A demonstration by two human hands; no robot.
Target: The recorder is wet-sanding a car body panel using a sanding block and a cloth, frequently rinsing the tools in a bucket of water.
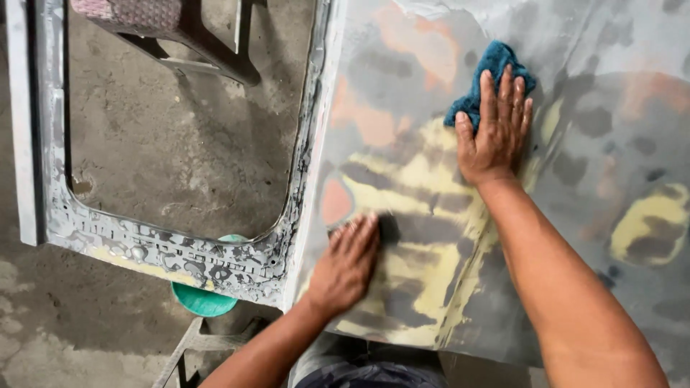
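The work surface is a large sheet-metal body panel (575,215), grey and dull, sanded patchy, with irregular blotches of yellow filler, orange-pink primer and darker grey. The finish looks matte and uneven throughout. On its left side the panel carries a window frame (180,255) with rounded lower corners; the paint on that frame is flaked and mottled. Rough concrete floor (180,144) shows through the opening.

A blue cloth (492,68), soft and crumpled, lies on the upper middle of the panel. It sits directly beneath the fingers of the right hand (494,133) and projects beyond the fingertips and to the hand's left.

The right hand is spread flat, fingers extended and close together, pressing the cloth against the panel; it does not grip it. The left hand (346,262) lies lower and to the left, near the panel's edge, palm down and fingers extended flat on a yellow and dark grey patch. It is blurred, and whether anything lies under it cannot be told.

A round green object (203,300) shows below the frame, partly hidden. A stool (180,29) with a dark frame stands on the floor at the top.
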